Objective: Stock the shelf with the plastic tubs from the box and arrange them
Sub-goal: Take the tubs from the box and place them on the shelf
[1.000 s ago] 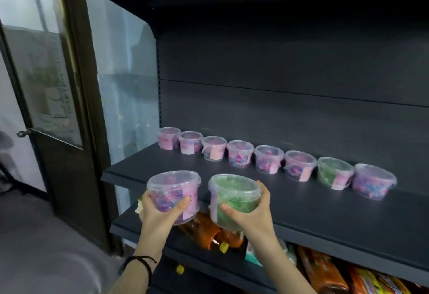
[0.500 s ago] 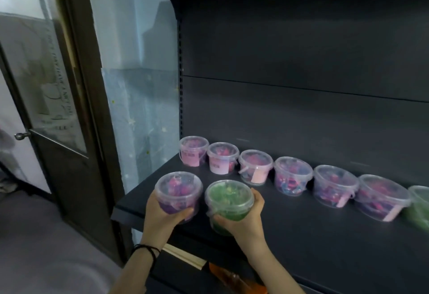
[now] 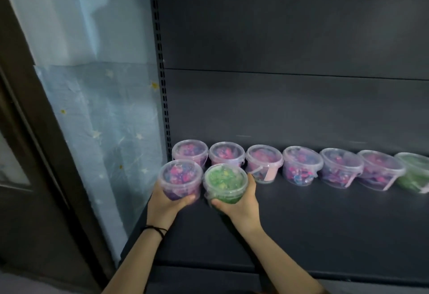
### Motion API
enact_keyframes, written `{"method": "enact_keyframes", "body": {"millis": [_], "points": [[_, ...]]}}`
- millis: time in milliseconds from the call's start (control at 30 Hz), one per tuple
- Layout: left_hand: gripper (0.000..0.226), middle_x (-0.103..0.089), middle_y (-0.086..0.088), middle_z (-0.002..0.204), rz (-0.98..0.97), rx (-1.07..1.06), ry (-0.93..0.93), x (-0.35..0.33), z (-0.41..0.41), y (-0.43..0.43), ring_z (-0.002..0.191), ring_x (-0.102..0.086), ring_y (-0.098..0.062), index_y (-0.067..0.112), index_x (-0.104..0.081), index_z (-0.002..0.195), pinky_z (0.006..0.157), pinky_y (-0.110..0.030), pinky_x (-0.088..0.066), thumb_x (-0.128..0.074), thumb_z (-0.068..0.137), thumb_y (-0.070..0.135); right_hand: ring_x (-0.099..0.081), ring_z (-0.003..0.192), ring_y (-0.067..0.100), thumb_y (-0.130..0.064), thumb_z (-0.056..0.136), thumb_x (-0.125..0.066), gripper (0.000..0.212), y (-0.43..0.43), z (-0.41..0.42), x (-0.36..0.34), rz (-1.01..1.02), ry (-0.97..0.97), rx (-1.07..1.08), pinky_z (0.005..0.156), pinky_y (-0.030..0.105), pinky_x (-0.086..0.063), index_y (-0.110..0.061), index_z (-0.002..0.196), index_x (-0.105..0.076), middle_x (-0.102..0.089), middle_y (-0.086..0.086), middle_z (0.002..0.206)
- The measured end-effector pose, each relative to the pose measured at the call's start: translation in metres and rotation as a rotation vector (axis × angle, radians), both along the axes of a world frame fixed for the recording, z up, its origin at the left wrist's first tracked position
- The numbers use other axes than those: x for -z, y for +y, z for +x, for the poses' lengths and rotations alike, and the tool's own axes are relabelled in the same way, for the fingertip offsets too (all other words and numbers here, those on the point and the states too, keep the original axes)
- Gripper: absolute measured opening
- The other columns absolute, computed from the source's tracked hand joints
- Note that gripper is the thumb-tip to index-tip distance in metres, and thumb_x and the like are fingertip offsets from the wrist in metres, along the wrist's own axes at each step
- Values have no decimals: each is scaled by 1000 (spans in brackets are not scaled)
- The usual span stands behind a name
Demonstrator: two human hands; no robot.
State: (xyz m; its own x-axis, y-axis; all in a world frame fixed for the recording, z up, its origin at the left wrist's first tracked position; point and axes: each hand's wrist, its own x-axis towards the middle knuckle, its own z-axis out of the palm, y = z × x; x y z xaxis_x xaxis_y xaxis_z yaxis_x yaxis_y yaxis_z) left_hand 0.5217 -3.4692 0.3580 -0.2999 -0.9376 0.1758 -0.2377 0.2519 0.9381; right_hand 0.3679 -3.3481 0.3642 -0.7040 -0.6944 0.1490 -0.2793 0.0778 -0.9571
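- The left hand [image 3: 166,203] cups a pink-and-purple tub [image 3: 180,178] from beneath, thumb curled across its front wall. This tub is just in front of the back row [image 3: 301,166], before that row's leftmost tub [image 3: 190,152].
- The right hand [image 3: 241,203] wraps a green tub [image 3: 225,181] the same way, fingers round its far side. It is just in front of the back row's second tub [image 3: 226,154], rim close against the pink-and-purple one.
- I cannot tell whether either base is down on the shelf [image 3: 301,224] yet; the palms hide the undersides.
- This looks like the start of a second line in front of the back row (the box is out of view, so how many tubs remain is unknown).
- Main risk: pushing the pair too far in. The held tubs already overlap the back row from this angle, and a nudge could knock that row's tubs askew or jam rim against rim.
- The right hand's fingers lie between the green tub and the back row's third tub [image 3: 263,162]; drawing them out carelessly could drag that tub forward by its tag.
- Letting go of both at once with the two rims pressed together could tip one, since the walls taper toward a narrower base.
- A smooth plastic tub held only from below may slip if one hand loosens before the base is seated.
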Motion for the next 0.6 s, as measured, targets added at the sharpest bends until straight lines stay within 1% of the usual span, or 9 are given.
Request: {"method": "enact_keyframes", "body": {"millis": [100, 167, 200, 300, 400, 433, 500, 533, 600], "points": [[101, -57, 4, 113, -18, 33, -17, -1, 4, -8, 102, -56, -13, 14, -47, 125, 75, -14, -40, -88, 38, 46, -50, 120, 9, -27, 54, -91, 113, -8, 3, 0, -2, 2, 23, 100, 29, -43, -31, 143, -23, -50, -12, 130], [110, -58, 5, 117, -19, 63, -30, -1, 9, -11, 106, -57, -11, 17, -45, 129, 82, -16, -45, -83, 34, 57, -49, 120, 8, -28, 53, -91, 112, -9, 4, 1, 2, 10, 32, 100, 29, -43, -32, 142, -23, -49, -12, 130], [111, -58, 5, 120, -18, 76, -44, -2, 11, -11, 109, -58, -10, 20, -44, 130, 88, -21, -47, -84, 35, 59, -49, 121, 8, -29, 52, -91, 112, -9, 4, 1, 9, 13, 35, 101, 31, -43, -32, 141, -24, -49, -12, 131], [110, -58, 2, 125, -47, 108, -119, -2, 18, -9, 116, -56, -14, 21, -44, 133, 99, -37, -47, -82, 39, 65, -45, 127, 10, -29, 51, -92, 118, -6, 5, 0, 6, 3, 35, 108, 35, -40, -27, 145, -21, -46, -9, 136], [93, -61, 2, 119, -50, 81, -216, -6, 26, 13, 114, -56, -20, 17, -54, 120, 100, -36, -43, -65, 46, 73, -36, 136, 9, -26, 55, -93, 127, 10, 8, 2, -10, -38, -7, 115, 35, -32, -20, 152, -11, -37, -7, 147], [84, -62, 2, 114, -68, 60, -218, -3, 29, 23, 112, -56, -22, 18, -57, 114, 98, -35, -41, -60, 50, 72, -35, 136, 8, -26, 58, -92, 124, 20, 9, 3, -16, -42, -21, 114, 34, -32, -20, 152, -11, -35, -8, 147], [78, -64, -5, 114, -108, -13, -192, 0, 33, 45, 114, -55, -27, 13, -62, 116, 99, -38, -38, -61, 58, 66, -38, 129, 7, -27, 66, -88, 108, 45, 8, 6, -14, -29, -14, 108, 28, -37, -21, 150, -21, -36, -10, 143], [71, -64, -8, 115, -105, -44, -162, 2, 33, 58, 114, -55, -29, 10, -62, 116, 100, -39, -39, -68, 63, 57, -42, 125, 6, -26, 70, -85, 96, 60, 5, 7, -19, -18, 4, 103, 25, -40, -22, 147, -29, -38, -10, 140], [43, -65, -6, 107, -87, -66, -67, 3, 24, 85, 105, -59, -28, 11, -64, 110, 92, -37, -43, -79, 75, 30, -49, 118, 7, -25, 75, -81, 74, 94, -6, 5, -43, 6, 41, 95, 22, -45, -27, 137, -41, -46, -10, 135]]}}
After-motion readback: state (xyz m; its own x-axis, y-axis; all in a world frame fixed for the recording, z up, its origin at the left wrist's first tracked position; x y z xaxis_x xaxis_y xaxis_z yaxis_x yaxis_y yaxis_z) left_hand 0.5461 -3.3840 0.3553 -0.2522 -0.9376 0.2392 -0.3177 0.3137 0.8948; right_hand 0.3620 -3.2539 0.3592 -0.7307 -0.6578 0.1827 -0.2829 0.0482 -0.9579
